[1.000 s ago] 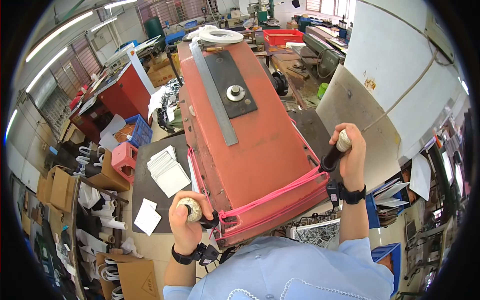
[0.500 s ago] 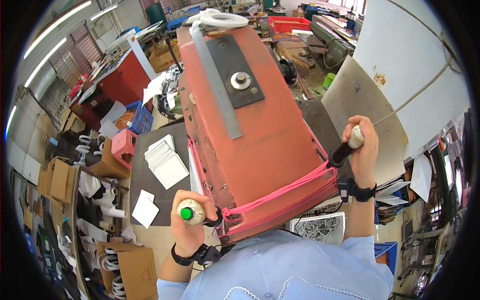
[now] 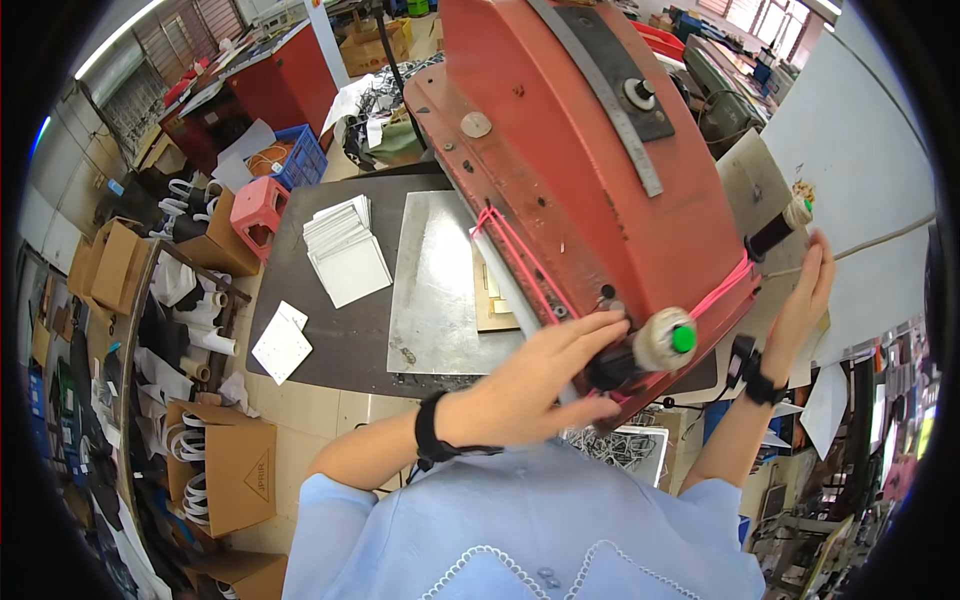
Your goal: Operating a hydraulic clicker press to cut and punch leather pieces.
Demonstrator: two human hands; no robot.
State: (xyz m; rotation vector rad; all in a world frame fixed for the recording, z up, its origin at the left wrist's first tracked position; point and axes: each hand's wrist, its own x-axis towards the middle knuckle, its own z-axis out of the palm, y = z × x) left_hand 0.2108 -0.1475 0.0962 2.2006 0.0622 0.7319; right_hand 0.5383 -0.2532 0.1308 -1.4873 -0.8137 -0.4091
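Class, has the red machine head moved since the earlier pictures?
Yes: the red machine head has swung right, away from the stack of white cards, baring a metal plate.

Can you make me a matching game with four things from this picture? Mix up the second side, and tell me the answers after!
Things:
1. left hand
2. ruler
3. stool
4. crate

Clues:
A. blue
B. fingers stretched out, beside a handle
C. pink
D. lying on the red machine

Right pairs: 1-B, 2-D, 3-C, 4-A
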